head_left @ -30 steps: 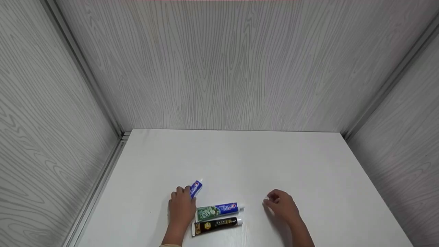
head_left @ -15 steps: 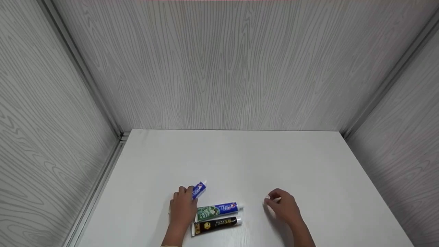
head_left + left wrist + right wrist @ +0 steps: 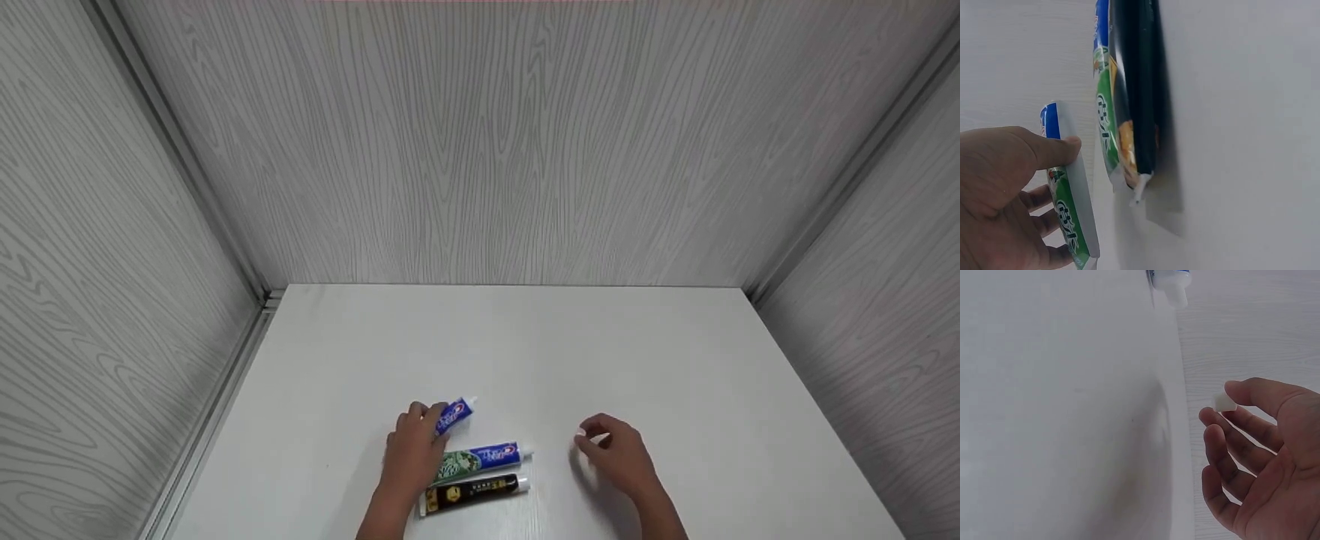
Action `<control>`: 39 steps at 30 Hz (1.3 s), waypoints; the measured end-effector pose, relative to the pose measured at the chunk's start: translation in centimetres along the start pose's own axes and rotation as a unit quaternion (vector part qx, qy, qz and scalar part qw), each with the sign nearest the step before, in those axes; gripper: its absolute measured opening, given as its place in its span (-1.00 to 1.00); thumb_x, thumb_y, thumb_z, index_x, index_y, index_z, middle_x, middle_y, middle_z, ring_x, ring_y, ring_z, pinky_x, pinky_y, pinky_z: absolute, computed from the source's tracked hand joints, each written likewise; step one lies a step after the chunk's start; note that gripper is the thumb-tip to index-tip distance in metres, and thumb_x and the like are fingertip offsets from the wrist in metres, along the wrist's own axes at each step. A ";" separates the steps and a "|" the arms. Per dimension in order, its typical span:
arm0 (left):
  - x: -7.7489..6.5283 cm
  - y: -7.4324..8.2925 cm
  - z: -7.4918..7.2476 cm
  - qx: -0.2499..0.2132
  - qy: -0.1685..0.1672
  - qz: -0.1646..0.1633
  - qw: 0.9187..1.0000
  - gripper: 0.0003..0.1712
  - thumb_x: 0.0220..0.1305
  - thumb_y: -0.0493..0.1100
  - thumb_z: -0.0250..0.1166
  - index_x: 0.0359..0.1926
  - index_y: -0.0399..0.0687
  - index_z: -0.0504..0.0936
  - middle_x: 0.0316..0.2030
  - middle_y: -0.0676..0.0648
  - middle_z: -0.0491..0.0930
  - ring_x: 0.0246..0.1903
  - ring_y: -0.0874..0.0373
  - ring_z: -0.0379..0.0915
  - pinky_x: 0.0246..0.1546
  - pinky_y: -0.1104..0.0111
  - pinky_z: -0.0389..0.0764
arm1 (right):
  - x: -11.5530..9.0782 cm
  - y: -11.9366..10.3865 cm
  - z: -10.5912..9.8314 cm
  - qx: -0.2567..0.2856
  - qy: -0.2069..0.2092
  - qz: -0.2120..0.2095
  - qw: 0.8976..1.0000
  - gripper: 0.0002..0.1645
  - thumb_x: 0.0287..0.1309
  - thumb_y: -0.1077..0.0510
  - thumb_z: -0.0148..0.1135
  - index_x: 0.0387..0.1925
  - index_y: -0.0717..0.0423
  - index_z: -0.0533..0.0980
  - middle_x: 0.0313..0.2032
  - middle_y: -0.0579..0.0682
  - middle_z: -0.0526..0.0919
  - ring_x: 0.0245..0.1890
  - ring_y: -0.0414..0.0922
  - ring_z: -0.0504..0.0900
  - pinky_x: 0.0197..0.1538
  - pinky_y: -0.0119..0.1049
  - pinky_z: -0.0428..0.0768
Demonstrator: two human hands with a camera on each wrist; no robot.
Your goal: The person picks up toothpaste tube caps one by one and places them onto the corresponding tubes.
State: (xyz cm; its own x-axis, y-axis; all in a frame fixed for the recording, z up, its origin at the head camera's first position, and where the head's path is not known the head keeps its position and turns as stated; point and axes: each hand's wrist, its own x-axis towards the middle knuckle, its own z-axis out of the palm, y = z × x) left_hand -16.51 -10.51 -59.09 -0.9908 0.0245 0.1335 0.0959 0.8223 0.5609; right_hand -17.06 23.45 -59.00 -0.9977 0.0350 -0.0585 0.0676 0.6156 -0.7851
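In the head view my left hand (image 3: 412, 454) grips a blue and green toothpaste tube (image 3: 454, 415), tilted with its white tip up to the right. The left wrist view shows the thumb across one face of this toothpaste tube (image 3: 1066, 205) and the fingers behind it. My right hand (image 3: 616, 454) pinches a small white cap (image 3: 1223, 403) between thumb and fingertips, off to the right of the tubes. Beside the left hand lie a second green and blue toothpaste tube (image 3: 487, 456) and a black toothpaste tube (image 3: 480, 491), nearly parallel, white ends pointing right.
A white tabletop (image 3: 525, 345) lies beneath everything. Grey wood-grained panels (image 3: 480, 150) rise behind it and on both sides. The white nozzle (image 3: 1176, 293) of a tube shows at the top of the right wrist view.
My left hand has moved to the right with its toothpaste tube, which has turned to lie flatter. The right hand stays nearly in place with the cap. The other two tubes have not moved.
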 end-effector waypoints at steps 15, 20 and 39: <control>-1.2 3.3 -0.8 -0.043 -0.041 0.095 0.994 -0.47 0.33 -0.17 0.49 0.31 0.05 0.66 -0.06 0.03 0.55 -0.14 0.17 0.39 -0.13 0.21 0.45 | -0.9 -0.7 0.4 0.030 -0.008 -0.060 0.998 -0.70 0.33 0.05 0.47 0.03 0.06 0.72 -0.20 -0.07 0.72 -0.35 -0.19 0.61 -0.22 -0.38 0.59; -1.5 4.3 -1.0 -0.044 -0.055 0.111 0.991 -0.48 0.34 -0.14 0.49 0.31 0.10 0.68 -0.06 0.09 0.55 -0.12 0.20 0.40 -0.07 0.18 0.49 | -1.2 -1.2 0.3 0.040 -0.007 -0.085 0.996 -0.68 0.34 0.06 0.47 0.06 0.07 0.72 -0.20 -0.07 0.71 -0.36 -0.19 0.60 -0.20 -0.38 0.59; -1.9 5.3 -0.9 -0.066 -0.107 0.155 0.980 -0.49 0.36 -0.15 0.46 0.31 0.19 0.68 -0.01 0.11 0.55 -0.06 0.19 0.43 0.06 0.10 0.56 | -2.4 -2.8 0.6 0.069 -0.038 -0.181 0.980 -0.80 0.28 0.06 0.53 -0.10 -0.16 0.69 -0.16 -0.18 0.71 -0.35 -0.25 0.58 -0.15 -0.36 0.62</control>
State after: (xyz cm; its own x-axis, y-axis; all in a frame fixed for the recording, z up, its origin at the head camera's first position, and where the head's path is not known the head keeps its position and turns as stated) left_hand -14.06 -6.74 -55.66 -0.9085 0.3911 0.1473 0.3923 0.6764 0.6234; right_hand -14.89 21.14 -57.05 -0.9535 -0.2276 0.1977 -0.2847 0.4645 -0.8386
